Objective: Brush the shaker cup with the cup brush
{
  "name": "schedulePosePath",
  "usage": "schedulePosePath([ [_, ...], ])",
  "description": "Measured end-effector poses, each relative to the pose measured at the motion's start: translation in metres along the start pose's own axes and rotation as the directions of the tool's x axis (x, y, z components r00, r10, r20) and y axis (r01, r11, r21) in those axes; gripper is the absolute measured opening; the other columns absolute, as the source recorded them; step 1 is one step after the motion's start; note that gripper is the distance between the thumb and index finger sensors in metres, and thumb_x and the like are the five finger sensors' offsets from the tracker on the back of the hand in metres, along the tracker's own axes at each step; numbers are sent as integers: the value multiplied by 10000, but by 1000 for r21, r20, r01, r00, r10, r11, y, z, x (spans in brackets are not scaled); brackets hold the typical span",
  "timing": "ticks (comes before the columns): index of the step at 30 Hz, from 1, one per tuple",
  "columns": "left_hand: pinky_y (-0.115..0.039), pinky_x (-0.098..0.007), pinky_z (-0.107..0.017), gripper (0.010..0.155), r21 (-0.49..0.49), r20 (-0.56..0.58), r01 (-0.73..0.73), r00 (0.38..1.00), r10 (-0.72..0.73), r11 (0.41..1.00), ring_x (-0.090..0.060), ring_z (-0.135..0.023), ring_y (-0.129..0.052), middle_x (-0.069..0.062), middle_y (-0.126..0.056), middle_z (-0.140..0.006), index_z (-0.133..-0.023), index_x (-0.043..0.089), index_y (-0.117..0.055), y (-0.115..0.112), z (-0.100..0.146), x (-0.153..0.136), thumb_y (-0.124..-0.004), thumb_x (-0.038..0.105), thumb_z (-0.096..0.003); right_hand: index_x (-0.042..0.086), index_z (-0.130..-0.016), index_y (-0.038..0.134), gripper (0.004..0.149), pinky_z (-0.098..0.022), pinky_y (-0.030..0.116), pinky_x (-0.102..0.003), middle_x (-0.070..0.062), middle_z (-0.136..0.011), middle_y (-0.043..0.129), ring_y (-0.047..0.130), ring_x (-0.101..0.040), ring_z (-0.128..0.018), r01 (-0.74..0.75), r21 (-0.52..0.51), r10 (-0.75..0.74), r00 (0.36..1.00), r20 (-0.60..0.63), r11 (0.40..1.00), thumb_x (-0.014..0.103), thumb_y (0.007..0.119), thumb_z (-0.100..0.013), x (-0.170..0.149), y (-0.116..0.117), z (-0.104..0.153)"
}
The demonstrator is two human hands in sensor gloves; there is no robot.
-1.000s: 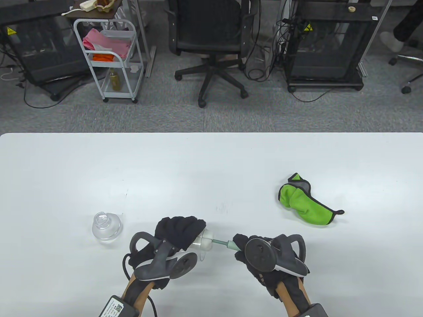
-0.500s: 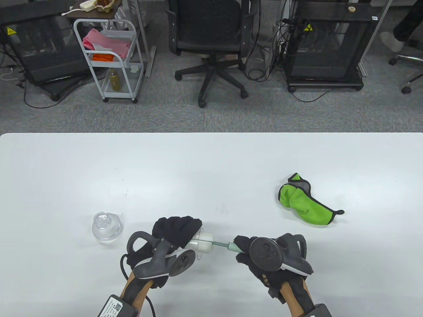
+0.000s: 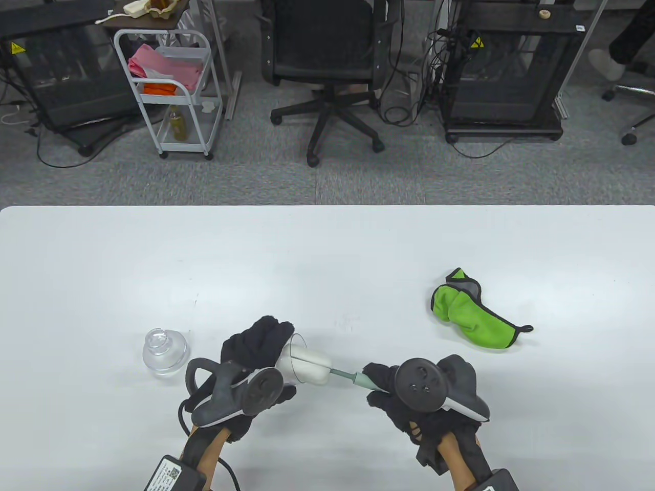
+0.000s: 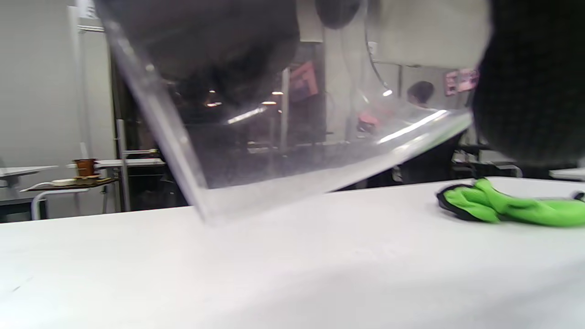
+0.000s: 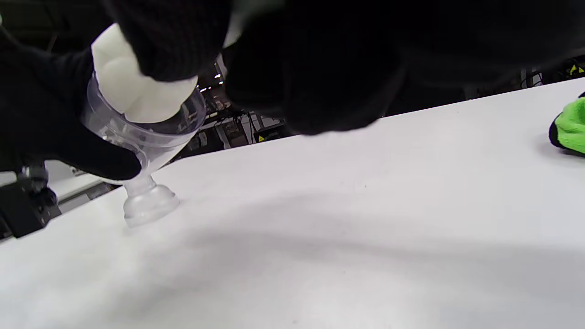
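Observation:
My left hand (image 3: 256,348) grips a clear shaker cup (image 3: 289,360) tilted on its side just above the table, mouth facing right. My right hand (image 3: 384,388) grips the green handle (image 3: 353,378) of the cup brush. The brush's white sponge head (image 3: 313,365) sits at the cup's mouth, partly inside. In the right wrist view the sponge head (image 5: 132,87) pokes from the cup (image 5: 151,132), with my left glove (image 5: 41,114) around it. The left wrist view shows the cup's clear wall (image 4: 283,151) close up.
The cup's clear lid (image 3: 164,350) stands on the white table (image 3: 327,255) left of my left hand; it also shows in the right wrist view (image 5: 148,203). A crumpled green cloth (image 3: 476,317) lies at the right, also in the left wrist view (image 4: 507,208).
My left hand has drawn the cup to the left and tilted it, so more of the sponge head shows outside the mouth. My right hand has stayed about in place, rolling slightly.

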State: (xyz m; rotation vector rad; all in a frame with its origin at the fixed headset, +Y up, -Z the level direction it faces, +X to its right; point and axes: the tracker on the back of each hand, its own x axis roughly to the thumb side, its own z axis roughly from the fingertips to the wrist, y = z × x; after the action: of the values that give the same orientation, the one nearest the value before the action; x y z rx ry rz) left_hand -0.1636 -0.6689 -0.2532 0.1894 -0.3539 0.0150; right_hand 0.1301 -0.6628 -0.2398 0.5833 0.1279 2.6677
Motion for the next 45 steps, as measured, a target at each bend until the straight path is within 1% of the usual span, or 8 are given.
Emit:
schedulePosePath([
  [8,-697,-630,-667,1135,12,-143,-37,989,38,999,-316,-967,-882,-4,-675,-1125,-1105,247,-370,-7,-2,-17,-955,719,-254,98,-1034,425,649,-366,908,-440,-191,-880,782,940,-364,-534,20,-141,-54,969,-243,990,265,687,-464,-41,-14,-6],
  [12,-697,-618,-669,1149,13,-141,-94,985,95,996,-307,-972,-872,-5,-658,-1131,-1108,220,-341,-6,-3,-17,-936,727,-267,70,-1024,338,681,-417,914,-436,-248,-946,682,924,-388,-623,-174,-74,130,906,-402,982,209,693,-459,-56,4,-30],
  [18,-701,-619,-665,1148,16,-129,-114,985,115,993,-319,-968,-876,-16,-658,-1131,-1108,206,-337,-8,-3,-16,-930,724,-272,102,-1019,427,679,-371,989,-344,-235,-916,766,1015,-332,-591,-427,73,398,750,-529,901,231,756,-439,-62,46,-69],
  [26,-702,-622,-664,1143,12,-125,-149,981,149,989,-315,-976,-874,-15,-653,-1134,-1107,209,-339,-8,-3,-16,-931,721,-275,97,-1004,483,724,-315,1024,-278,-234,-840,867,1092,-301,-530,-463,164,466,672,-577,871,307,829,-403,-87,67,-80],
  [36,-702,-623,-664,1140,-17,-101,-127,987,125,992,-311,-978,-876,-12,-654,-1134,-1106,212,-342,-13,-5,-9,-928,723,-273,89,-994,538,777,-284,1017,-256,-228,-802,911,1097,-283,-472,-459,190,476,661,-580,868,429,855,-371,-88,67,-78],
  [39,-701,-624,-664,1140,-17,-101,-126,987,124,992,-313,-977,-877,-13,-653,-1135,-1106,209,-341,-13,-5,-10,-928,723,-274,88,-1000,531,799,-287,987,-314,-234,-826,894,1075,-315,-483,-453,169,458,666,-589,875,470,839,-369,-85,60,-75],
  [42,-702,-624,-664,1141,-16,-100,-121,988,118,993,-313,-976,-878,-16,-656,-1134,-1106,207,-346,-12,-4,-11,-929,722,-271,135,-1025,503,813,-340,923,-373,-182,-879,868,1032,-310,-510,-484,168,470,612,-636,859,526,799,-376,-82,39,-70],
  [45,-699,-625,-665,1139,-16,-99,-125,987,123,992,-319,-980,-873,-16,-654,-1135,-1106,208,-345,-13,-5,-11,-930,718,-273,172,-1038,510,788,-408,874,-448,-202,-935,800,975,-376,-607,-473,69,383,611,-692,879,516,792,-387,-92,10,-67],
])
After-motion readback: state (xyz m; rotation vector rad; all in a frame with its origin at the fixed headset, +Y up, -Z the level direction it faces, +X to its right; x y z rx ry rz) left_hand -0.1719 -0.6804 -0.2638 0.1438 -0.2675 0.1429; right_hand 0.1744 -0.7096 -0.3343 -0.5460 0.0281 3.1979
